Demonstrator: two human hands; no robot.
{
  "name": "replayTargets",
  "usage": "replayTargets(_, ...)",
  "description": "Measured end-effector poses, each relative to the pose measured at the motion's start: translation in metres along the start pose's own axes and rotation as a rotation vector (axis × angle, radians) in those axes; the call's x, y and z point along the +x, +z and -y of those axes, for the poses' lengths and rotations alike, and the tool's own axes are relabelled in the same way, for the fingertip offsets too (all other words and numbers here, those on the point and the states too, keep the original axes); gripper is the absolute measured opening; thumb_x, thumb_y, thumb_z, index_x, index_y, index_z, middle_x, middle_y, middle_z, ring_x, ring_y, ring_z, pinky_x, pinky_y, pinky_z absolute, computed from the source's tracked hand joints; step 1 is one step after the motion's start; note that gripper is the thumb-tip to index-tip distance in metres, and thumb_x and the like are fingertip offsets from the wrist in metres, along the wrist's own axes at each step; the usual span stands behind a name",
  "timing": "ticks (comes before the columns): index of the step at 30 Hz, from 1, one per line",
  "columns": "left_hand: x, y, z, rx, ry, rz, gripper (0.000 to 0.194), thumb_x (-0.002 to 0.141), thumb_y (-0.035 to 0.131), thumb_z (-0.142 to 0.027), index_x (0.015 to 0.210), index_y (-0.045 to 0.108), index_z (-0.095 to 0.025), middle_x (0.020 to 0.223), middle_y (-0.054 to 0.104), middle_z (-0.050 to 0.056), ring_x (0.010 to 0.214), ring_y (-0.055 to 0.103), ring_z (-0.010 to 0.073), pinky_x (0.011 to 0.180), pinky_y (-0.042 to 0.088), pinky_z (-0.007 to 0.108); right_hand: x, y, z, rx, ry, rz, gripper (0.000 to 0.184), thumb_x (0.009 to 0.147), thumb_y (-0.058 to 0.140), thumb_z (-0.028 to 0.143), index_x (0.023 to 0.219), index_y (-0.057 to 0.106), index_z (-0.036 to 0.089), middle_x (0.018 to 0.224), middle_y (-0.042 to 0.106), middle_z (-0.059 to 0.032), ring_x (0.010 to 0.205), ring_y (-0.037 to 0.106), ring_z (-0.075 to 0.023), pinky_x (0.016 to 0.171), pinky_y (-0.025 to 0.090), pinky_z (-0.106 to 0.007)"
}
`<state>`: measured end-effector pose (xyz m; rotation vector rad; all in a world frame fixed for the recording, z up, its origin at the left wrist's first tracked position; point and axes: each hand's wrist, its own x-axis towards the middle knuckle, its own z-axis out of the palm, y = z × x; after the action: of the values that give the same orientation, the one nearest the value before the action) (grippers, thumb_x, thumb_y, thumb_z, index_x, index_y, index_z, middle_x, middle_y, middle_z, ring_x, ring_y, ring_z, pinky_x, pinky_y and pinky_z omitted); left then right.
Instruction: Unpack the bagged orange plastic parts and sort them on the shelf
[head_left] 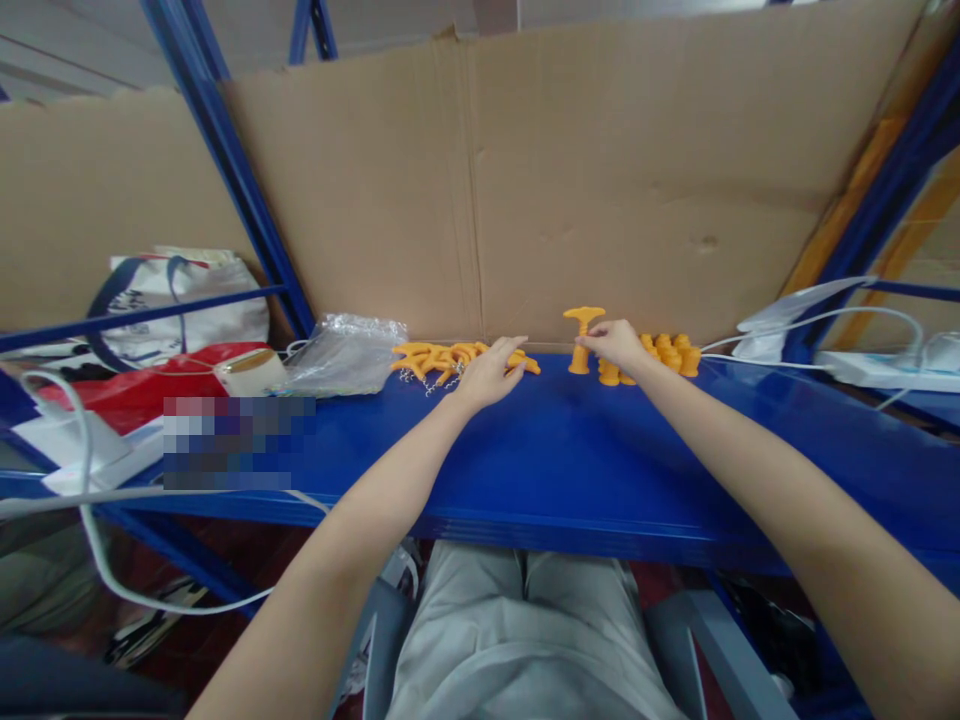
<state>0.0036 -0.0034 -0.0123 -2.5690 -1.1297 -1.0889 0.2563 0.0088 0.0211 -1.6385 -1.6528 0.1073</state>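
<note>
My left hand (pixel 491 376) is at the right part of a pile of orange corkscrew handles (pixel 427 356), whose metal spirals point toward me. Its fingers are stretched out and hold nothing that I can see. With the fingertips of my right hand (pixel 613 342) I pinch the middle of an upright orange corkscrew (pixel 582 350). This one has a T-shaped handle on top and a flared base at the blue tabletop; its spiral is not visible. Behind and right of that hand stand several orange sleeves (pixel 671 353), partly hidden by my wrist.
Blue shelf-table (pixel 517 465), with a cardboard wall (pixel 600 170) behind. Clear plastic bags (pixel 345 352), a tape roll (pixel 250 372) and a red bag (pixel 165 385) lie to the left. White cables (pixel 90 520) hang at the left front edge. A power strip (pixel 885 368) sits far right.
</note>
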Motion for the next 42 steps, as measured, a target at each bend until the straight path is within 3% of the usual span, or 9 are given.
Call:
replayTargets(3, 0.000, 0.001, -0.001, -0.003, -0.005, 0.005, 0.042, 0.093, 0.056, -0.023, 0.135, 0.058, -0.019, 0.129, 0.066, 0.010, 0.109, 0.068, 0.0213, 0.095, 0.055, 0.035, 0.020, -0.002, -0.001, 0.016, 0.151, -0.016, 0.016, 0.080, 0.070, 0.026, 0.066, 0.068, 0.018, 0.062, 0.066, -0.0030, 0.065, 0.063, -0.0168, 0.063, 0.047, -0.026)
replayTargets(7, -0.001, 0.001, -0.002, -0.018, 0.000, 0.013, 0.039, 0.094, 0.055, -0.022, 0.133, 0.060, -0.019, 0.128, 0.067, 0.009, 0.113, 0.067, 0.0208, 0.098, 0.054, 0.035, 0.039, 0.001, 0.001, -0.068, 0.223, -0.017, 0.014, 0.081, 0.069, 0.025, 0.070, 0.072, 0.017, 0.070, 0.069, -0.0051, 0.074, 0.067, -0.0183, 0.071, 0.051, -0.027)
replayTargets(14, -0.001, 0.000, 0.000, -0.040, 0.014, 0.007, 0.037, 0.093, 0.056, -0.020, 0.130, 0.062, -0.019, 0.129, 0.068, 0.009, 0.122, 0.064, 0.0229, 0.105, 0.051, 0.038, 0.057, 0.010, -0.009, -0.245, 0.253, -0.046, 0.026, 0.083, 0.069, 0.032, 0.103, 0.076, 0.017, 0.099, 0.074, -0.0123, 0.099, 0.068, -0.0264, 0.085, 0.053, -0.036)
replayTargets(28, 0.001, 0.003, 0.000, -0.035, 0.009, 0.034, 0.035, 0.093, 0.057, -0.019, 0.128, 0.062, -0.017, 0.130, 0.068, 0.010, 0.115, 0.066, 0.0212, 0.103, 0.051, 0.037, 0.058, 0.009, -0.031, -0.269, 0.398, -0.115, 0.030, 0.085, 0.071, 0.037, 0.109, 0.078, 0.021, 0.120, 0.072, -0.0136, 0.118, 0.064, -0.0304, 0.103, 0.046, -0.046)
replayTargets(37, -0.001, 0.001, -0.002, -0.054, 0.004, 0.054, 0.036, 0.093, 0.056, -0.019, 0.129, 0.062, -0.016, 0.130, 0.068, 0.011, 0.112, 0.067, 0.0205, 0.102, 0.053, 0.037, 0.067, 0.019, -0.039, -0.306, 0.400, -0.065, 0.032, 0.083, 0.072, 0.041, 0.105, 0.076, 0.019, 0.118, 0.072, -0.0154, 0.116, 0.065, -0.0312, 0.098, 0.048, -0.046)
replayTargets(42, 0.000, 0.002, -0.001, -0.061, 0.022, 0.039, 0.036, 0.092, 0.056, -0.019, 0.128, 0.063, -0.019, 0.130, 0.069, 0.009, 0.111, 0.067, 0.0199, 0.102, 0.053, 0.038, 0.070, 0.022, -0.040, -0.357, 0.388, -0.070, 0.042, 0.081, 0.072, 0.041, 0.114, 0.072, 0.015, 0.123, 0.070, -0.0188, 0.118, 0.063, -0.0323, 0.098, 0.046, -0.046)
